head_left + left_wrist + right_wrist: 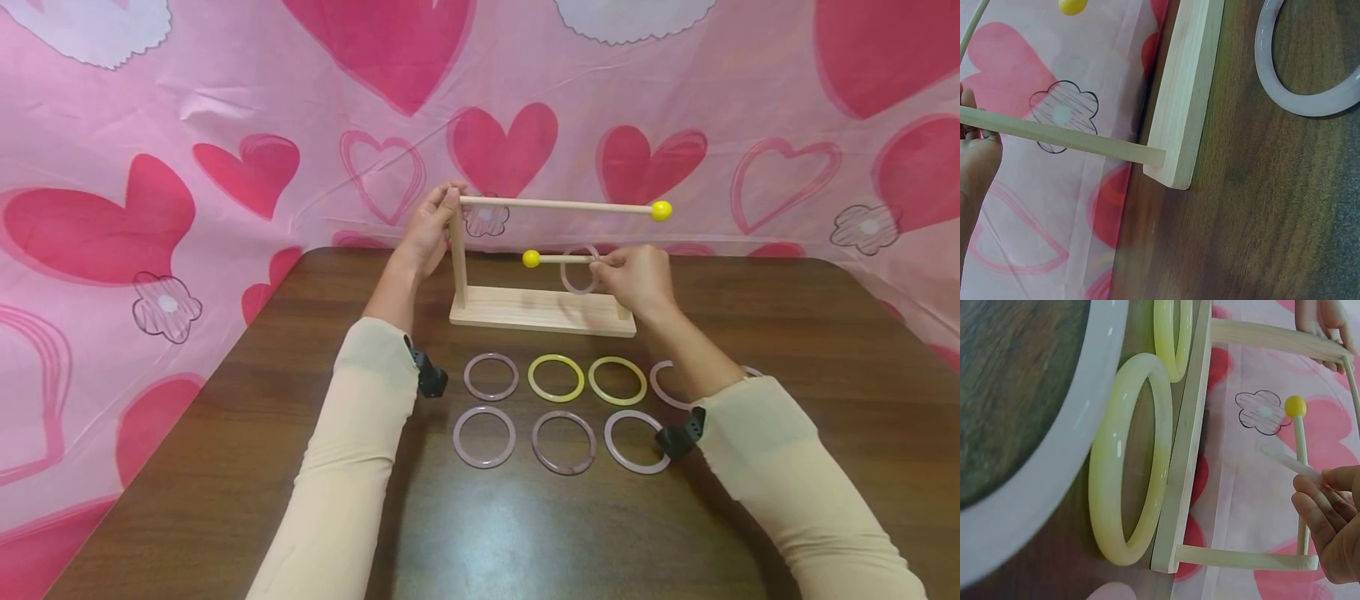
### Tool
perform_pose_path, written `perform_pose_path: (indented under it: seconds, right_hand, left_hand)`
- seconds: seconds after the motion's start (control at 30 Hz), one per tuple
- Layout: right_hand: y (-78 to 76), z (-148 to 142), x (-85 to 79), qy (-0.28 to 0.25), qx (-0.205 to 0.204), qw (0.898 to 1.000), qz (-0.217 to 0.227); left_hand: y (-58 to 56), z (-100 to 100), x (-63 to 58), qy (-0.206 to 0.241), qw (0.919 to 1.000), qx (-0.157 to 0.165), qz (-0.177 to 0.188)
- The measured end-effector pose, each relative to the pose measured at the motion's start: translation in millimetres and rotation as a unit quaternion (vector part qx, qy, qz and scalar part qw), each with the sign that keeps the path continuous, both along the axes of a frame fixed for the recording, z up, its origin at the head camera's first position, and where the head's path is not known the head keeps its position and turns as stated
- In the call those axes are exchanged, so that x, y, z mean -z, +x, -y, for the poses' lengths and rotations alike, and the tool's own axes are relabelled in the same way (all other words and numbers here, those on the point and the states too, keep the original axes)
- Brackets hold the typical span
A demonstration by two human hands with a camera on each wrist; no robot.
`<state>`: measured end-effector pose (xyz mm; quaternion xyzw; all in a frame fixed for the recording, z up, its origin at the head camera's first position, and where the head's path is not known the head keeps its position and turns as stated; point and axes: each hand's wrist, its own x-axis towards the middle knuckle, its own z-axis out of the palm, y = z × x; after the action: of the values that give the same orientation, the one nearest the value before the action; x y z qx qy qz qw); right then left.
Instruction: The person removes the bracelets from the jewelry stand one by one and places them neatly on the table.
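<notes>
My left hand [429,229] grips the top of the tall left post of a wooden stand [540,310], where the upper rod [555,203] begins. In the right wrist view that left hand [1322,325] shows fingers around the post. With thumb and fingers my right hand [643,279] pinches a pale translucent bangle [567,285]. The bangle appears to hang around the shorter lower rod [551,259], between its yellow ball end [531,258] and the right post. The right post is mostly hidden behind the right hand in the head view.
In front of the stand lie two rows of bangles: two yellow ones [556,401], and several pale pink or purple ones such as this bangle [484,465]. My right forearm covers part of the back row. A pink heart-patterned cloth [247,75] hangs behind the brown table [247,467].
</notes>
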<state>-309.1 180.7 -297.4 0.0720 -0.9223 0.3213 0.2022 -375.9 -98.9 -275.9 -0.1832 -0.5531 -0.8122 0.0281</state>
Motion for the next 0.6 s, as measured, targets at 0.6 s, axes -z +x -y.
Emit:
perform_pose_path:
  seconds: [0.6]
  right_hand:
    - [-2.3,13,1.4,-0.009,-0.012,1.0,0.007]
  left_hand:
    - [-0.3,1,0.2,-0.008,0.9999,-0.003,0.007]
